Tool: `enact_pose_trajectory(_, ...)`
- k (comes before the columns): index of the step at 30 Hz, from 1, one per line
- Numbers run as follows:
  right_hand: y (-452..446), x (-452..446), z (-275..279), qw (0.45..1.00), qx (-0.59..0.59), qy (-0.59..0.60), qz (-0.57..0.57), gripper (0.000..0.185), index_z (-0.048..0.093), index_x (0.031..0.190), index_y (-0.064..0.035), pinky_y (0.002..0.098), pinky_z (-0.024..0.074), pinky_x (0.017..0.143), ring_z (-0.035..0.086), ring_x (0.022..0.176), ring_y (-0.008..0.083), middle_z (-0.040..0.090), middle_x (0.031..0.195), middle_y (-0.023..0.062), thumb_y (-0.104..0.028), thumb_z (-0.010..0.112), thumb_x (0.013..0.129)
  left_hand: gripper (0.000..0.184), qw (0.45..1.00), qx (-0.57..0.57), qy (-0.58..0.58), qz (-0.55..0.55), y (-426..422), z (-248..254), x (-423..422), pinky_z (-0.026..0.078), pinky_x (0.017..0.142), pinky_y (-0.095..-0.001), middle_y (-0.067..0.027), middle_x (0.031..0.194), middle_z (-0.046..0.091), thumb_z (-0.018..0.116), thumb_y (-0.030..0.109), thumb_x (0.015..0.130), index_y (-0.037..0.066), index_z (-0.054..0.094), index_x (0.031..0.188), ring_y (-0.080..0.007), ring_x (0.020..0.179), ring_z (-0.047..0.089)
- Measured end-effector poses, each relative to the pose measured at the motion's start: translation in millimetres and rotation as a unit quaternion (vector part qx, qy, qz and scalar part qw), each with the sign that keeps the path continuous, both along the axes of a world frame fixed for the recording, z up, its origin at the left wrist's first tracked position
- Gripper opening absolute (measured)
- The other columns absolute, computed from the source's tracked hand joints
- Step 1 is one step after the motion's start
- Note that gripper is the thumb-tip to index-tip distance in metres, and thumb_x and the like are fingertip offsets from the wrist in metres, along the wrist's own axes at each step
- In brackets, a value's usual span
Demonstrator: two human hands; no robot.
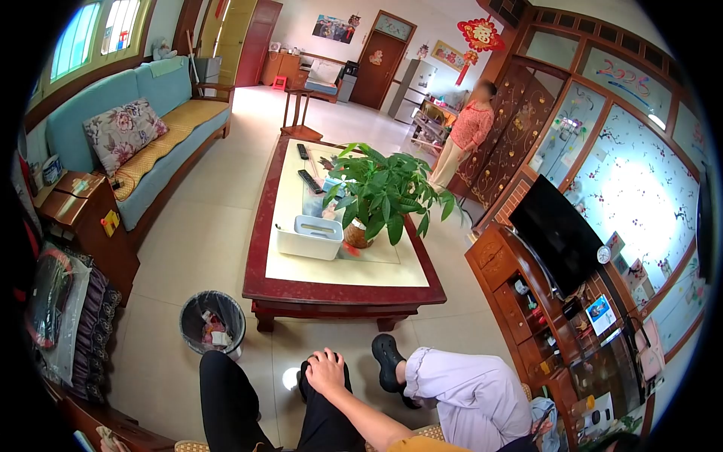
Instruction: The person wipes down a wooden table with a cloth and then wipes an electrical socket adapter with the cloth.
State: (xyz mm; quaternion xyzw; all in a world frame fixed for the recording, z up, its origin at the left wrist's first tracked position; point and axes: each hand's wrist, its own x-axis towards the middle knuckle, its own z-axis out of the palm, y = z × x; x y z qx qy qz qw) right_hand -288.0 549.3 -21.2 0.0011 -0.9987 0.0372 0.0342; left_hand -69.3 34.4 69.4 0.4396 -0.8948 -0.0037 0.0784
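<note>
My right hand (326, 371) rests on the knee of a leg in black trousers (327, 418), its fingers lightly spread over the fabric and nothing held in it. The bare forearm runs down right to a yellow sleeve (433, 444). No part of my left hand shows. Ahead stands a low table (346, 292) with a dark red rim, bearing a white box (309, 245), a leafy potted plant (388, 188) and remotes (309, 181). A lined bin (213, 320) holding litter stands left of my knees.
Beside me on the right sit a person's legs in pale trousers (474, 392) and a black shoe (388, 361). Another person (471, 124) in a red patterned top stands beyond the table. A blue sofa (162, 154) lies left; a television (565, 233) on a wooden cabinet (501, 279), right.
</note>
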Motion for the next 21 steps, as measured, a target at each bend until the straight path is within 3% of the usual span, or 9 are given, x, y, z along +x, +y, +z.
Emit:
enact_pose_trajectory(7,0.5,0.1,-0.6,1.0,-0.004,0.013,0.004,0.023,0.069,0.098,-0.015,0.0504,0.0297,0.102,0.044,0.123,0.0256,0.06,0.118,0.0013,-0.026,0.057,0.082,0.041,1.0,0.011,-0.004,-0.024,9.0,10.6,-3.2,0.047,0.083,-0.0474,-0.0139,0.109,0.064,0.044,0.044,0.091,0.015,0.059,0.115,-0.0345,0.099,0.06)
enact_pose_trajectory(21,0.2,0.0,-0.1,1.0,-0.004,0.01,0.005,0.023,0.069,0.098,-0.0143,0.051,0.0305,0.102,0.045,0.123,0.0266,0.06,0.118,0.0017,-0.026,0.058,0.082,0.045,0.999,0.0,0.036,-0.026,4.0,4.3,-1.0,0.048,0.082,-0.0461,-0.015,0.105,0.066,0.048,0.046,0.088,0.008,0.065,0.105,-0.0343,0.097,0.061)
